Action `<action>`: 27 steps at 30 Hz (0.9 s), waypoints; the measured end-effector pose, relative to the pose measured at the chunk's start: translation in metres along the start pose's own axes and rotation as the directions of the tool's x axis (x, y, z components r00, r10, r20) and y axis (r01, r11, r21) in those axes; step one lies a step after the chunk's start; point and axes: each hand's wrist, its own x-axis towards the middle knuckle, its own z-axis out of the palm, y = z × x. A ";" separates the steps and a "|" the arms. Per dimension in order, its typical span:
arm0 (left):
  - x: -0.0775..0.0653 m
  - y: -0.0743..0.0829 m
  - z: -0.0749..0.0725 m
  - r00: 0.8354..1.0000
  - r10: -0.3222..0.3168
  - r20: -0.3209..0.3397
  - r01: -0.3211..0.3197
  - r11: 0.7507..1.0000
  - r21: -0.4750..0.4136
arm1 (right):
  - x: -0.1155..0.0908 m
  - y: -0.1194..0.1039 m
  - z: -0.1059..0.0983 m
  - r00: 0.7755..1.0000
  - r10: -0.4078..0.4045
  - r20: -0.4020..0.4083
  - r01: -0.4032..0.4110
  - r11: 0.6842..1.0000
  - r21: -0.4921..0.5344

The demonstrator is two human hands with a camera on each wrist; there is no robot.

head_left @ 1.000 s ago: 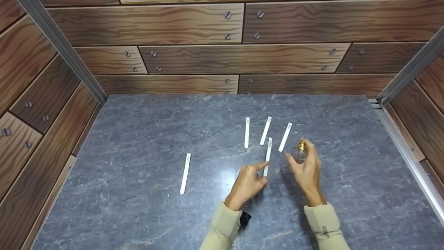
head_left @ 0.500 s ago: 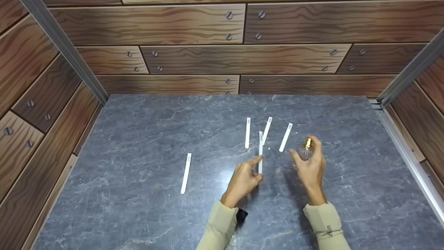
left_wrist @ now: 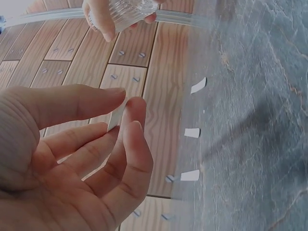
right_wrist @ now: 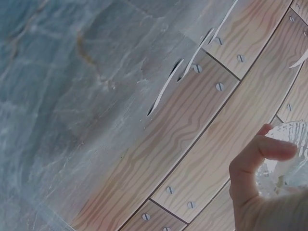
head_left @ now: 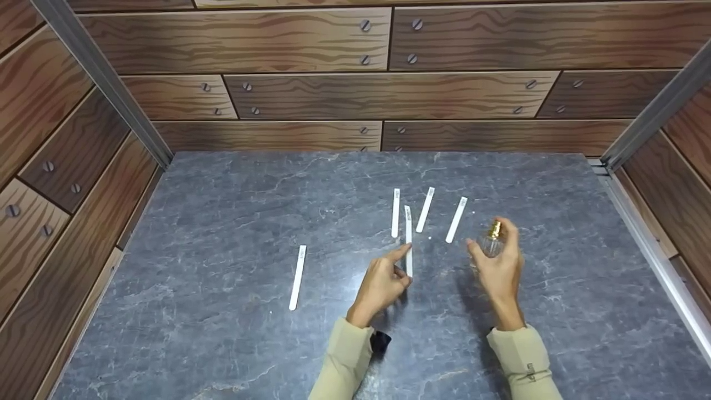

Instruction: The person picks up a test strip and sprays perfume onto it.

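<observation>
My left hand [head_left: 379,286] pinches a white perfume test strip [head_left: 409,228] between fingers and thumb, raised above the table. Small print marks the strip's far end; the left wrist view shows a pale sliver of this strip [left_wrist: 115,117] at the fingertips. My right hand [head_left: 501,272] grips a clear ribbed glass perfume bottle [head_left: 491,246] with a gold spray top, the index finger at the top. In the right wrist view the bottle [right_wrist: 294,132] shows only partly, at the right edge. Strip and bottle are apart.
Three similar strips lie at the back: a left one [head_left: 395,214], a middle one [head_left: 425,210] and a right one [head_left: 456,220]. Another strip [head_left: 298,278] lies left of my hands. The grey marbled table [head_left: 211,222] is bounded by wood-patterned walls [head_left: 300,94].
My left hand has carried its strip leftward and slightly away from me, off the middle strip's line. The right hand has moved the bottle a little rightward. The strips on the table stay put.
</observation>
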 end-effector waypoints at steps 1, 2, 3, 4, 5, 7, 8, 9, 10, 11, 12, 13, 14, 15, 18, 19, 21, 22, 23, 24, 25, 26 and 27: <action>0.000 -0.001 0.000 1.000 0.003 0.003 -0.003 1.000 -0.003 | 0.000 0.000 0.000 1.000 0.001 -0.001 -0.001 1.000 -0.003; 0.001 -0.002 0.000 1.000 0.006 0.005 -0.006 1.000 -0.009 | -0.001 0.000 0.000 1.000 0.003 -0.001 -0.003 1.000 -0.005; 0.001 -0.003 -0.001 1.000 0.010 0.004 -0.009 1.000 -0.013 | -0.001 0.000 0.000 1.000 0.001 -0.002 -0.002 1.000 -0.017; 0.001 -0.003 -0.001 1.000 0.008 0.002 -0.007 1.000 -0.017 | -0.001 0.000 0.000 1.000 0.002 -0.003 -0.002 1.000 -0.028; 0.001 -0.004 -0.001 1.000 0.004 -0.001 -0.004 1.000 -0.018 | -0.002 0.000 0.000 1.000 0.004 -0.002 -0.004 0.999 -0.034; 0.001 -0.006 -0.002 1.000 0.001 -0.011 -0.002 1.000 -0.023 | -0.002 0.000 0.000 1.000 0.010 0.003 -0.009 0.999 -0.041; 0.001 -0.007 -0.003 1.000 -0.002 -0.016 0.001 1.000 -0.028 | -0.002 0.000 0.001 1.000 0.012 0.006 -0.012 0.999 -0.039; 0.001 -0.008 -0.003 1.000 -0.004 -0.021 0.004 0.999 -0.032 | -0.002 -0.001 0.001 1.000 0.015 0.010 -0.015 0.999 -0.031; 0.001 -0.008 -0.004 1.000 -0.011 -0.024 0.010 0.999 -0.040 | -0.002 -0.001 0.001 1.000 0.021 0.014 -0.021 1.000 -0.020; 0.002 -0.009 -0.004 1.000 -0.014 -0.028 0.012 0.999 -0.049 | -0.002 -0.001 0.001 1.000 0.025 0.015 -0.024 1.000 -0.010; 0.002 -0.009 -0.005 0.999 -0.013 -0.032 0.011 0.998 -0.057 | -0.002 -0.001 0.001 0.999 0.029 0.018 -0.029 1.000 0.002; 0.002 -0.010 -0.005 0.999 -0.007 -0.036 0.005 0.998 -0.062 | -0.002 -0.001 0.001 0.999 0.032 0.019 -0.032 0.999 0.012; 0.003 -0.010 -0.005 0.999 -0.001 -0.043 -0.002 0.998 -0.068 | -0.002 -0.001 0.001 0.999 0.033 0.019 -0.033 0.999 0.020; 0.003 -0.011 -0.005 0.999 -0.001 -0.048 -0.002 0.997 -0.074 | -0.002 -0.001 0.000 0.999 0.035 0.020 -0.036 0.999 0.031; 0.003 -0.012 -0.005 0.998 -0.003 -0.065 -0.003 0.996 -0.087 | -0.003 -0.001 0.000 0.999 0.038 0.015 -0.038 0.998 0.041; 0.004 -0.013 -0.006 0.998 -0.005 -0.070 -0.002 0.996 -0.090 | -0.003 -0.001 0.000 0.999 0.039 0.016 -0.040 0.998 0.045; 0.003 -0.013 -0.006 0.997 -0.018 -0.078 0.010 0.995 -0.100 | -0.003 -0.001 0.000 0.999 0.041 0.016 -0.041 0.998 0.047; 0.003 -0.014 -0.006 0.996 -0.022 -0.082 0.013 0.994 -0.107 | -0.003 -0.001 -0.001 0.999 0.042 0.016 -0.043 0.998 0.048; 0.003 -0.015 -0.006 0.996 -0.026 -0.086 0.016 0.994 -0.113 | -0.003 -0.001 -0.001 0.999 0.043 0.016 -0.044 0.998 0.048; 0.003 -0.015 -0.006 0.996 -0.032 -0.089 0.021 0.993 -0.118 | -0.004 -0.001 -0.001 0.999 0.043 0.016 -0.044 0.998 0.046; 0.003 -0.015 -0.006 0.995 -0.033 -0.093 0.021 0.992 -0.124 | -0.004 -0.001 -0.001 0.999 0.041 0.015 -0.042 0.998 0.041; 0.004 -0.015 -0.006 0.995 -0.033 -0.099 0.020 0.992 -0.127 | -0.004 0.000 -0.002 0.999 0.039 0.011 -0.039 0.999 0.030; 0.004 -0.016 -0.006 0.994 -0.031 -0.106 0.017 0.992 -0.128 | -0.004 0.001 -0.002 0.999 0.037 0.006 -0.037 0.999 0.019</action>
